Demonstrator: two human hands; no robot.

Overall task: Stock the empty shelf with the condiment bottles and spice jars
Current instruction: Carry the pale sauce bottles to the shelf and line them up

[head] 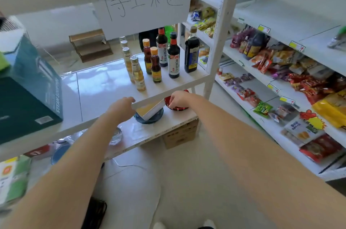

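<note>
Glass condiment bottles [156, 65] stood upright in short rows on the right part of a glossy white metal shelf [104, 86]. Some were slim and clear with pale yellow liquid and silver caps, some amber with orange caps, and some tall and dark with printed labels. Just under that board, the left hand [122, 106] curled its fingers round the left end of a shallow white rectangular tray [149, 111], yellowish inside, tilted on a round blue bowl [149, 120]. The right hand [177, 98] had its fingers curled down at the tray's right corner, over a round red bowl [177, 108]. Its fingertips were hidden, so what it pinched could not be told.
</note>
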